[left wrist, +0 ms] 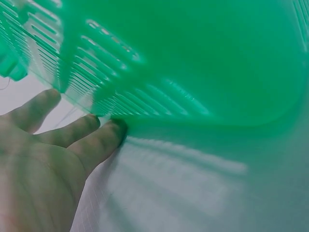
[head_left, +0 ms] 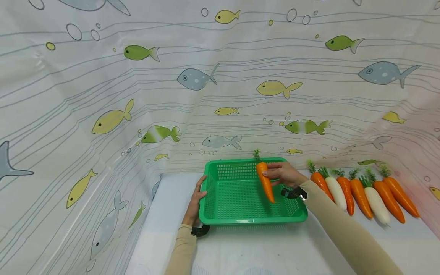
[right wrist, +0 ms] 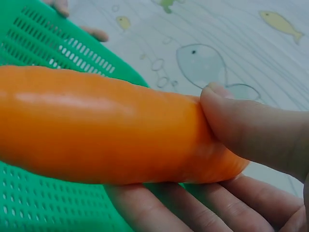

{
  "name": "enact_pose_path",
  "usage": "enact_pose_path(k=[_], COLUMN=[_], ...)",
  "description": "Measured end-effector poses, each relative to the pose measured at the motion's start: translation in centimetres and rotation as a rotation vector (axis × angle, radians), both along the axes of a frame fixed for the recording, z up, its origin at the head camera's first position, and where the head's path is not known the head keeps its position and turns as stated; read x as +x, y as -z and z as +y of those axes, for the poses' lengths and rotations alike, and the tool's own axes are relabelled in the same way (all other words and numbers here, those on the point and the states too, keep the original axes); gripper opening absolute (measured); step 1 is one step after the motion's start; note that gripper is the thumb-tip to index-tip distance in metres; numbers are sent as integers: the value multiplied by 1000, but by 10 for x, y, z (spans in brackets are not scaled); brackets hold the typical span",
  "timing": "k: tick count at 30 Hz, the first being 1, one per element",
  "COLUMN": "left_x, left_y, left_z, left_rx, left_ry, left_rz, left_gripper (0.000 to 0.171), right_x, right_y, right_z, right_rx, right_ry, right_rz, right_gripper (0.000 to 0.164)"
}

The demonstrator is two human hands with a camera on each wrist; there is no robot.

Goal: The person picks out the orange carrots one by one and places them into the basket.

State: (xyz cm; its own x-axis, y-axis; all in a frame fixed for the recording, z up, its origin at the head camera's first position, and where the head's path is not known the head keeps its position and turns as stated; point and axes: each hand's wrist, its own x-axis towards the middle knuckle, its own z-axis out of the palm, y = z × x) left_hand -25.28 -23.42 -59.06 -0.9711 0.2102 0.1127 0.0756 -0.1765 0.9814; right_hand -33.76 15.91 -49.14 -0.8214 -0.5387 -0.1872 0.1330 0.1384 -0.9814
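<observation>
Basket (head_left: pixel 252 221): green, rectangular, perforated plastic, set on the white tabletop (head_left: pixel 165 229) squarely before the person, presumably for reach by both hands.
Carrot (head_left: pixel 265 183): glossy, orange and tapered, with a feathery green tuft; held over the basket's right half, tuft away from the person, tip slanting nearer.
Right hand (head_left: pixel 283 173): pinches the carrot near its thick end, thumb opposite fingers, which probably leaves the slim tip free.
Left hand (head_left: pixel 197 196): fingers spread and fairly straight against the basket's left side, likely to steady it; the thumb's exact contact I cannot tell.
Row at right: five orange carrots (head_left: pixel 388 200) and two white radishes with green tops (head_left: pixel 337 191), tufts pointing away, perhaps ordered this way for easy singling out.
Brands and writing: none readable; the black wrist devices (head_left: pixel 293 193) show no legible mark, and the white backdrop sheet (head_left: pixel 233 130) carries printed fish, bubbles and lines.
</observation>
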Motion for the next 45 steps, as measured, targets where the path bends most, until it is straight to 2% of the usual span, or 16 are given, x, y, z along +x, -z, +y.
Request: enact_pose_path(k=[7, 15, 30, 36, 41, 45], left_x=[-2, 1, 0, 0, 1, 2], left_y=[-1, 0, 0, 1, 1, 1], left_z=[1, 1, 6, 7, 5, 5], left_rx=[-7, 0, -16, -23, -10, -26], left_ry=[-34, -45, -51, -60, -60, -70], left_rz=[-3, -51, -42, -54, -54, -45], left_gripper=[65, 65, 65, 67, 65, 65], right_x=[0, -1, -2, -7, -11, -12], right_y=[3, 12, 17, 23, 30, 35], right_z=[-23, -42, -76, -93, -110, -122], right_rx=[28, 41, 29, 4, 2, 24], right_ry=[9, 17, -6, 22, 36, 14], right_rz=[-17, -70, -106, -175, -201, -199], right_gripper=[70, 67, 77, 80, 77, 74])
